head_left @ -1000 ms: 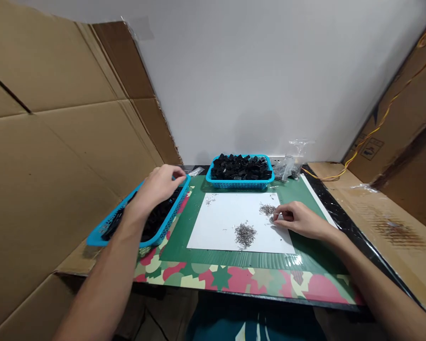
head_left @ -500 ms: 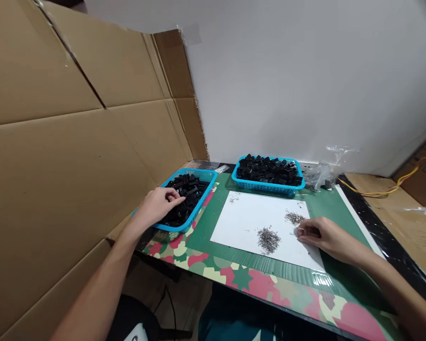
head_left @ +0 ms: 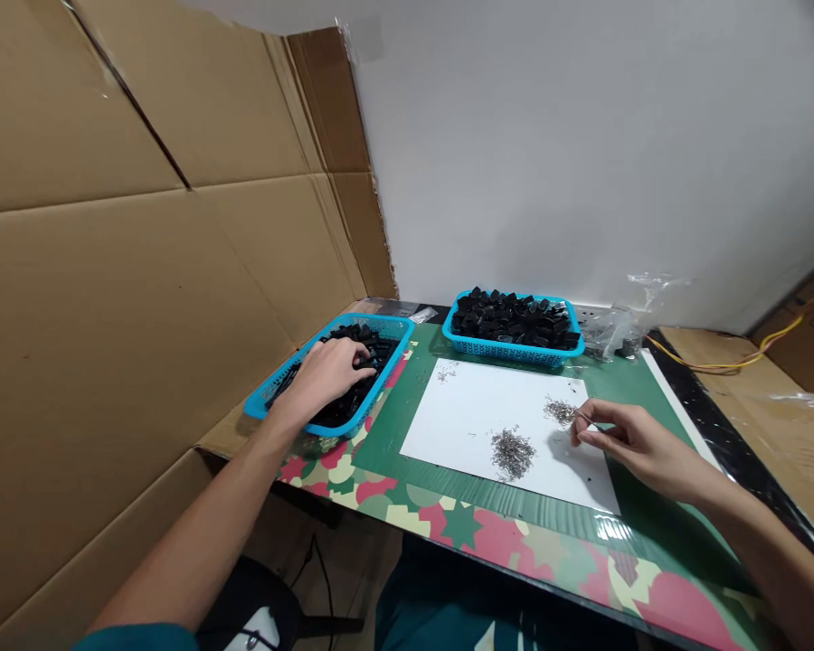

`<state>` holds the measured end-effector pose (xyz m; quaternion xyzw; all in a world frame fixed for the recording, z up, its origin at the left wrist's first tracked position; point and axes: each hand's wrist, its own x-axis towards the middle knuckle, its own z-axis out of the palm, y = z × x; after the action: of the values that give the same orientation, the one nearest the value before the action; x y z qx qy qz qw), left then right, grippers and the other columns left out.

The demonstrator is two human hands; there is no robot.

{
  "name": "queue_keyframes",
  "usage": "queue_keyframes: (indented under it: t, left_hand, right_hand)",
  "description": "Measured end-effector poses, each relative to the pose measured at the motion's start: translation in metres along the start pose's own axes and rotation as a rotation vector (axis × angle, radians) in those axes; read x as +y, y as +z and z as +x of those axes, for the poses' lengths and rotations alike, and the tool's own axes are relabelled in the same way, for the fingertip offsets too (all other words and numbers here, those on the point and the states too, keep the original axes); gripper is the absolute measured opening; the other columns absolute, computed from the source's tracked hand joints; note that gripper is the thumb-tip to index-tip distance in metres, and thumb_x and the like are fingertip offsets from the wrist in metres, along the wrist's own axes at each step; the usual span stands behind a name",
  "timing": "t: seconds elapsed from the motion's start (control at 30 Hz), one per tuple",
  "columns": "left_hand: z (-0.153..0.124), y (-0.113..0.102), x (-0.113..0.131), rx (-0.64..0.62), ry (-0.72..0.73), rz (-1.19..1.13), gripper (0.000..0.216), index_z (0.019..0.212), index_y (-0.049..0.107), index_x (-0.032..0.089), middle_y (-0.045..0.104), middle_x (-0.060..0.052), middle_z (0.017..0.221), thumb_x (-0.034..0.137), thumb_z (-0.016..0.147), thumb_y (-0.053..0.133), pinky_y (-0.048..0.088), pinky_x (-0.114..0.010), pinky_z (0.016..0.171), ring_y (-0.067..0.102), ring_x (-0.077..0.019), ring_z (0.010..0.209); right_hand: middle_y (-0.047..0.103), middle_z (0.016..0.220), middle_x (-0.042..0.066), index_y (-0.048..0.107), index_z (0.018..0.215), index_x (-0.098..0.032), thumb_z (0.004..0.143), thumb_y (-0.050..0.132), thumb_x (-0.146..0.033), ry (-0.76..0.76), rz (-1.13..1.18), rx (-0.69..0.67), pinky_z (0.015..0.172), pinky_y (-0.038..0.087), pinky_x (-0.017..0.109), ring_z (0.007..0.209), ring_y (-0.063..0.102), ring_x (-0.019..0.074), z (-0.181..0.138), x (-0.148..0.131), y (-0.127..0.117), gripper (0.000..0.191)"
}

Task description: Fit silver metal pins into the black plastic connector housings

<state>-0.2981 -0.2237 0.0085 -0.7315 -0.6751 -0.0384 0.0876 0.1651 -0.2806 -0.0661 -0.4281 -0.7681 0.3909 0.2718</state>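
My left hand (head_left: 329, 372) reaches into the blue basket (head_left: 269, 396) of black plastic pieces at the table's left edge, fingers curled down among the pieces. Whether it grips one is hidden. My right hand (head_left: 624, 441) is raised slightly over the right edge of the white sheet (head_left: 475, 411), thumb and forefinger pinched on a thin metal pin. Two small heaps of metal pins lie on the sheet, one (head_left: 512, 451) near its front edge and one (head_left: 560, 411) just left of my right fingers.
A second blue basket (head_left: 508, 348) heaped with black pieces stands at the back by the wall. Clear plastic bags (head_left: 614, 330) lie to its right. Cardboard panels (head_left: 108, 271) wall the left side. A green mat (head_left: 393, 411) with camouflage border covers the table.
My left hand has pushed deeper into the left basket. My right hand has lifted off the sheet with a pin pinched in its fingers. The view has swung to the left.
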Motion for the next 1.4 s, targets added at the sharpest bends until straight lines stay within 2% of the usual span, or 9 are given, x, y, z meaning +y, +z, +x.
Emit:
queue_keyframes:
  t: [0.1,0.2,0.4,0.53,0.67,0.77,0.9,1.13,1.4]
  left_hand:
    - [0.005,0.005,0.003,-0.023,-0.013,0.051,0.024,0.093,0.079,0.022,0.08,-0.01,0.087,0.042,0.09,0.067,0.042,-0.035,0.077,0.072,-0.0309,0.086]
    - [0.004,0.006,0.004,0.101,-0.053,0.048,0.029,0.101,0.079,0.021,0.081,-0.012,0.095,0.04,0.096,0.058,0.044,-0.038,0.081,0.072,-0.0328,0.09]
    - [0.002,-0.017,0.01,0.278,-0.263,-0.179,0.029,0.109,0.073,0.024,0.078,-0.004,0.087,0.042,0.101,0.052,0.04,-0.034,0.068,0.067,-0.0281,0.078]
    - [-0.001,-0.029,0.043,0.413,-0.121,-0.52,0.027,0.115,0.067,0.023,0.076,-0.001,0.085,0.04,0.104,0.049,0.042,-0.031,0.063,0.062,-0.0188,0.067]
    - [-0.007,-0.019,0.106,0.169,0.142,-1.047,0.02,0.107,0.064,0.021,0.073,-0.002,0.09,0.035,0.1,0.053,0.045,-0.028,0.054,0.054,-0.0109,0.052]
    - [-0.009,-0.004,0.152,-0.034,0.353,-1.154,0.017,0.102,0.066,0.02,0.071,-0.002,0.085,0.034,0.1,0.057,0.047,-0.026,0.059,0.057,-0.012,0.061]
    - [0.002,0.012,0.189,-0.134,0.498,-1.193,0.024,0.103,0.069,0.018,0.066,-0.001,0.073,0.039,0.102,0.056,0.047,-0.026,0.064,0.061,-0.0137,0.069]
    - [0.026,0.038,0.205,-0.15,0.478,-1.254,0.032,0.089,0.068,0.014,0.058,0.002,0.06,0.044,0.1,0.061,0.04,-0.024,0.056,0.052,-0.0103,0.055]
    - [0.015,0.058,0.197,-0.066,0.434,-1.264,0.034,0.119,0.068,0.012,0.065,0.0,0.068,0.039,0.102,0.057,0.042,-0.025,0.058,0.054,-0.0118,0.061]
  right_hand:
    - [0.07,0.086,0.006,0.066,0.086,-0.02,0.101,0.057,-0.055,0.019,-0.013,0.014,0.067,0.049,0.029,0.079,0.062,0.0204,0.001,0.003,0.0,0.038]
    - [0.071,0.088,0.006,0.068,0.088,-0.02,0.098,0.063,-0.051,0.042,0.029,0.013,0.068,0.05,0.029,0.082,0.064,0.0207,0.003,0.006,-0.001,0.033]
    - [0.074,0.093,0.006,0.075,0.093,-0.018,0.097,0.067,-0.049,0.053,0.109,0.051,0.064,0.05,0.027,0.078,0.064,0.0182,0.004,0.006,-0.007,0.033]
    - [0.075,0.091,0.007,0.077,0.093,-0.017,0.093,0.071,-0.049,0.045,0.16,0.072,0.06,0.05,0.027,0.072,0.063,0.0168,0.005,0.004,-0.006,0.033]
    - [0.075,0.092,0.007,0.077,0.092,-0.017,0.091,0.073,-0.048,0.014,0.126,0.145,0.061,0.051,0.028,0.075,0.064,0.0175,0.007,0.0,-0.004,0.031]
    - [0.075,0.091,0.006,0.078,0.092,-0.017,0.094,0.069,-0.048,0.048,0.049,0.133,0.063,0.051,0.029,0.075,0.063,0.0174,0.006,0.0,-0.007,0.032]
    - [0.073,0.082,0.005,0.079,0.087,-0.017,0.095,0.066,-0.048,0.127,-0.06,0.025,0.061,0.047,0.028,0.068,0.056,0.0153,0.004,0.004,-0.014,0.034]
    - [0.055,0.064,-0.003,0.079,0.09,-0.016,0.09,0.074,-0.038,0.168,-0.158,-0.104,0.059,0.033,0.027,0.06,0.039,0.0119,0.006,0.003,-0.013,0.022]
    - [0.052,0.069,-0.003,0.068,0.082,-0.019,0.096,0.066,-0.035,0.138,-0.137,-0.157,0.061,0.033,0.027,0.064,0.041,0.0124,0.004,0.002,-0.013,0.021]
